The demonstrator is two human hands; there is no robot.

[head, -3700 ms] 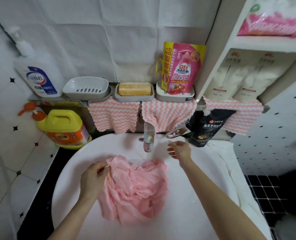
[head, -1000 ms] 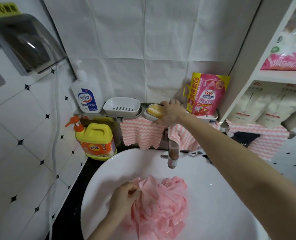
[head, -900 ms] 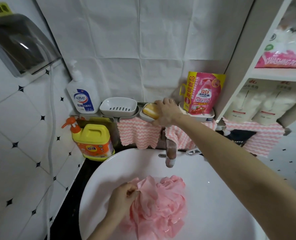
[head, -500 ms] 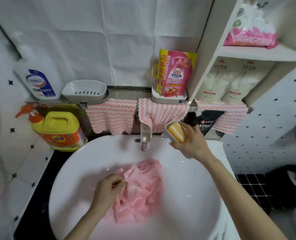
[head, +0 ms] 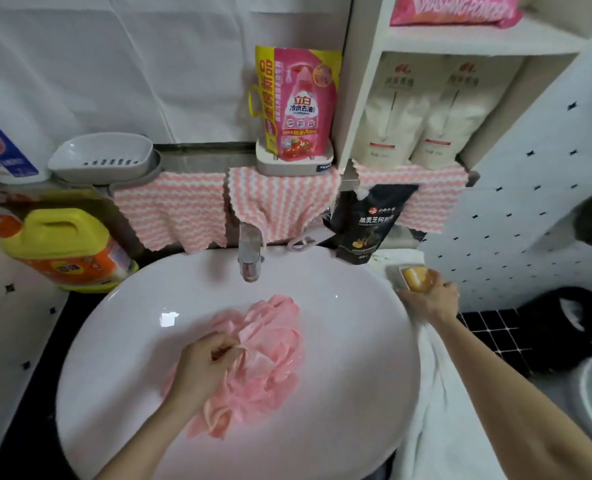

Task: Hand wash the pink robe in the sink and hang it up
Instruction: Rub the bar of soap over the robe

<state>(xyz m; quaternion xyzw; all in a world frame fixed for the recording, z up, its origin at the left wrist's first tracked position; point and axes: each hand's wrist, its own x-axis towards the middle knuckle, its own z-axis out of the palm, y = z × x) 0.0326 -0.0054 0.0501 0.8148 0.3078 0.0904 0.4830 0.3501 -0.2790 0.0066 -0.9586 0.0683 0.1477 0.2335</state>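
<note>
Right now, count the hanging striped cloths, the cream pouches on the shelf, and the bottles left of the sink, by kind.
Striped cloths: 3
Cream pouches: 2
Bottles: 2
Total: 7

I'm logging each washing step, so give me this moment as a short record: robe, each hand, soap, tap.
robe: pink robe lies bunched in the sink, below the tap
left hand: grips a fold of the robe
right hand: holds the soap dish beside the sink's right rim
soap: orange-yellow bar, in the dish
water: no stream visible
</note>
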